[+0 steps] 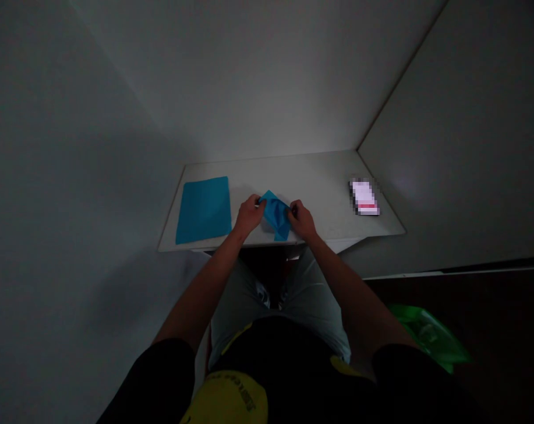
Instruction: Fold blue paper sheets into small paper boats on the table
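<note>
A piece of blue paper (276, 215), folded and creased into points, is held over the front part of the white table. My left hand (250, 213) pinches its left corner between thumb and fingers. On the opposite side my right hand (302, 219) grips the right edge, with its fingers closed. One pointed flap rises at the back and another hangs toward the table's front edge. To the left of my left hand lies a flat blue rectangular sheet or stack of sheets (204, 210); its thickness is hard to tell.
A phone (365, 197) with a lit, blurred screen rests on the right part of the white table (329, 176). Walls close in behind and on both sides. A green plastic bag (430, 335) is on the dark floor at the lower right.
</note>
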A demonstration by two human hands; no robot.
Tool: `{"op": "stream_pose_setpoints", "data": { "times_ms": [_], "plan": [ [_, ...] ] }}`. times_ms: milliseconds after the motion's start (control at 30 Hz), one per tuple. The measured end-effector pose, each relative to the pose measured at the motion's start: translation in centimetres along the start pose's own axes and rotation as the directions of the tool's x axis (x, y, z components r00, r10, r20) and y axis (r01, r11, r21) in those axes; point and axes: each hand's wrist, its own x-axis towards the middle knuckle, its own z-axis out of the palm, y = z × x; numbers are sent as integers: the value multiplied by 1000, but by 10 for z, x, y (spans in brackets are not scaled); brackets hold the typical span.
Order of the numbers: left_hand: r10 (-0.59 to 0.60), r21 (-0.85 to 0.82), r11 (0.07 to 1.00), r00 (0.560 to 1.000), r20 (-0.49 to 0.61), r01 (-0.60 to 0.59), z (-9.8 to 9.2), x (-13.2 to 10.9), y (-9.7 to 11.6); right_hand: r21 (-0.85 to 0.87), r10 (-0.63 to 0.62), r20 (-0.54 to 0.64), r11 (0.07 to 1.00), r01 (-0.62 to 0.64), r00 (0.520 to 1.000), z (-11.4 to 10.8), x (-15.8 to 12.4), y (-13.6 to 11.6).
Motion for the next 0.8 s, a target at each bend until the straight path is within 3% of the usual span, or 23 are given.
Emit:
{"op": "stream_pose_setpoints", "data": {
  "times_ms": [100,167,300,367,500,800],
  "plan": [
    [-40,-96,994,997,67,46,1,3,2,17,-72,-101,997,74,992,0,1,3],
    [-5,-139,990,995,99,18,4,1,6,15,-105,-157,994,109,982,0,2,5],
    [176,-113,980,979,102,-164,12,-11,19,63,-52,-9,997,52,999,-1,2,5],
    [193,-22,981,973,126,-191,17,-16,25,90,-37,55,995,32,998,-1,1,2],
    [155,167,969,974,165,-182,23,-20,30,116,-36,34,993,32,999,-3,0,-4],
    [182,188,958,966,185,-217,25,-18,21,152,25,-25,988,-21,999,-3,3,-1]
  ]
}}
